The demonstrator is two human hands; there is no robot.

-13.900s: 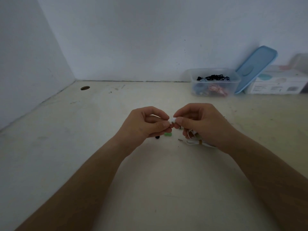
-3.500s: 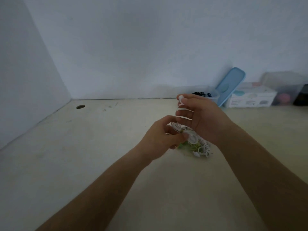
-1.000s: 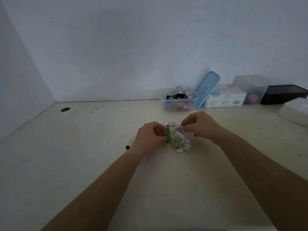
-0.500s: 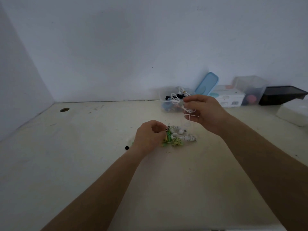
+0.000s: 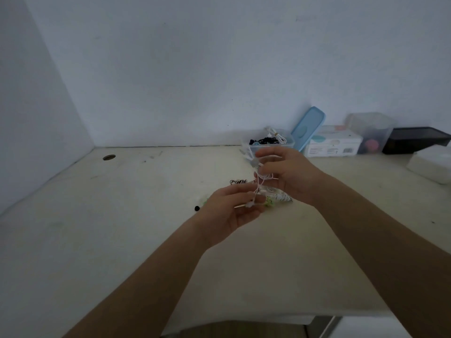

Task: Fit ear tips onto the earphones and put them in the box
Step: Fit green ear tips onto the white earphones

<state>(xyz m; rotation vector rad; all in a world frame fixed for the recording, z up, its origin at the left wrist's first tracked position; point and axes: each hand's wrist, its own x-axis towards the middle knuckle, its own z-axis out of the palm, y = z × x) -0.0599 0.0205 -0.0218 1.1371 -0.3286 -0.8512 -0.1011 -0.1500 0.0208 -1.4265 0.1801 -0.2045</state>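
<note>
Your right hand (image 5: pixel 290 174) holds the white earphones (image 5: pixel 256 189) above the worktop (image 5: pixel 146 215), with the cable looped round its curled fingers. At 7 o'clock from it, your left hand (image 5: pixel 229 211) pinches the dangling end. The box (image 5: pixel 289 142) stands at 12 o'clock, against the wall.
</note>
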